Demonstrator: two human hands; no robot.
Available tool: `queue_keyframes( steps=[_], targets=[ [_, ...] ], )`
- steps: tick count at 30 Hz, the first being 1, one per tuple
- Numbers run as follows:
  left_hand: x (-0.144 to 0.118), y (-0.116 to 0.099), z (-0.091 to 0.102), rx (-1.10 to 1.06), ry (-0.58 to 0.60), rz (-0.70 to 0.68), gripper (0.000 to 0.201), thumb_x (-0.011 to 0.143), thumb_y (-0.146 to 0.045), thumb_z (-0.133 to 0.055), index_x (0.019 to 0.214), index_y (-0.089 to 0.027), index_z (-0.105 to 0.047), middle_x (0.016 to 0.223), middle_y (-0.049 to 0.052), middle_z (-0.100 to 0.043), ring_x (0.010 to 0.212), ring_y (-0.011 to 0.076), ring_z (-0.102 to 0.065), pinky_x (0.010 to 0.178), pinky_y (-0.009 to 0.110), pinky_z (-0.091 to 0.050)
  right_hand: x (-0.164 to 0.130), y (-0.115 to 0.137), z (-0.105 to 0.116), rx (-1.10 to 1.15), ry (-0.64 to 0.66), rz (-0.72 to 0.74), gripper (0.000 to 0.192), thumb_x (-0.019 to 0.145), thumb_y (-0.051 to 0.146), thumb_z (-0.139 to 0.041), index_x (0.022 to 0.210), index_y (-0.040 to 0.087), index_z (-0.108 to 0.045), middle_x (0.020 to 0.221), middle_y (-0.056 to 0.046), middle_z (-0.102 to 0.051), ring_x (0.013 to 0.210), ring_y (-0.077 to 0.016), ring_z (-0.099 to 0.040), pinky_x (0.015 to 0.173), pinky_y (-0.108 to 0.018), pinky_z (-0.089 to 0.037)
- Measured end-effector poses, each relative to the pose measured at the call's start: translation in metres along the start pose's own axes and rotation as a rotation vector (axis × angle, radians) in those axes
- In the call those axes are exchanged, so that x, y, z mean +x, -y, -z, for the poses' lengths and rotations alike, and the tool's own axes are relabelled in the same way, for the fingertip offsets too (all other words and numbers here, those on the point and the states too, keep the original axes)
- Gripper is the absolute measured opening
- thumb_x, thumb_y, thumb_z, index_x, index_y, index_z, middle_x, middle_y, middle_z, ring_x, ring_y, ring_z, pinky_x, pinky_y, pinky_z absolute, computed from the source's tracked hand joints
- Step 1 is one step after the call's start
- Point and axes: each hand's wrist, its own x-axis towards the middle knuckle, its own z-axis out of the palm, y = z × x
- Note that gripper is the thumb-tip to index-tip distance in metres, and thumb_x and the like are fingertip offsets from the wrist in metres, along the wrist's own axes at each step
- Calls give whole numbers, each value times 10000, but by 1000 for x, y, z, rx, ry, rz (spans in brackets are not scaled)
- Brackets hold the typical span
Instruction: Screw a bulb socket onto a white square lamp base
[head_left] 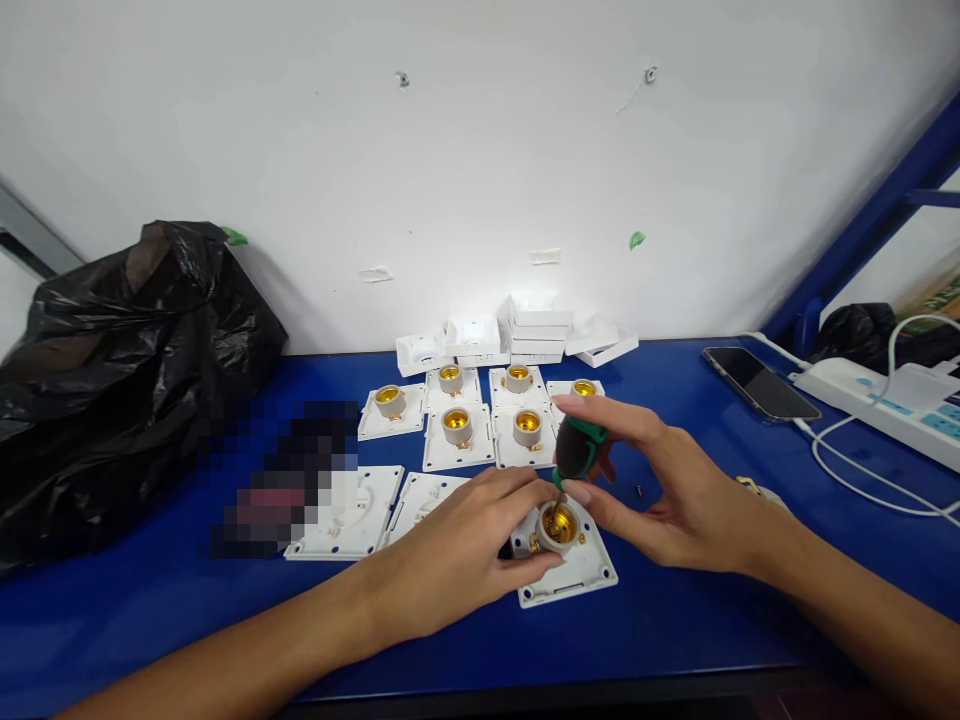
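Observation:
My right hand (667,485) pinches a short green-and-black screwdriver (579,447) between thumb and fingers. Its shaft points down into the brass-lined cup of a round lamp holder (546,538), and the tip is hidden inside. That lamp holder sits on a square white plate (581,580) near the table's front. My left hand (476,535) grips the lamp holder from the left, thumb in front and fingers behind. A tiny dark screw (639,490) lies behind my right hand. Partly hidden by that wrist is another loose lamp holder (759,490).
Several white plates with lamp holders (457,428) stand in rows behind my hands. Bare plates (375,510) lie left, and white covers (540,330) are stacked by the wall. A black bag (135,380) fills the left; a phone (761,383) and power strip (892,405) lie right.

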Motion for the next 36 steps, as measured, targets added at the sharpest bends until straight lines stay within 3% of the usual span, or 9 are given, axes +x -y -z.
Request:
queue_keyframes(
  steps=[12,17,24,30,36],
  targets=[
    [-1,1,0,2,3,-1,282,951,-294,-747,1188,-242,-604,1147,32,-665,1053,236,-653,951,374,-533,-1,-1,1,1,-1,-7,704,952,159,-674,1566,318,-367,1268,-41,-680,728,-127,-626,615,-296,-567],
    [-1,0,1,-3,6,-6,270,945,-285,-753,1167,-245,-606,1154,30,-665,1068,242,-647,941,376,-535,-1,-2,2,-9,-13,-14,695,951,178,-688,1553,334,-378,1174,-22,-694,693,-128,-579,609,-300,-542],
    [-1,1,1,24,31,-4,242,959,-290,-737,1155,-236,-606,1120,42,-661,1062,255,-646,929,390,-537,1,-2,2,-14,-13,6,643,966,254,-708,1529,327,-406,1254,-46,-679,726,-135,-579,636,-305,-540],
    [-1,1,1,13,37,-7,348,956,-264,-743,1267,-241,-587,1160,48,-655,1083,253,-642,943,390,-535,3,-3,4,-9,-92,102,580,934,250,-753,1450,288,-492,903,4,-697,729,-175,-608,574,-313,-501],
    [0,0,1,0,26,-2,386,949,-282,-753,1292,-246,-580,1236,45,-665,1149,260,-635,987,400,-529,0,0,3,-16,-61,44,612,961,141,-663,1513,286,-441,1149,-58,-713,750,-158,-622,618,-327,-544]
  ],
)
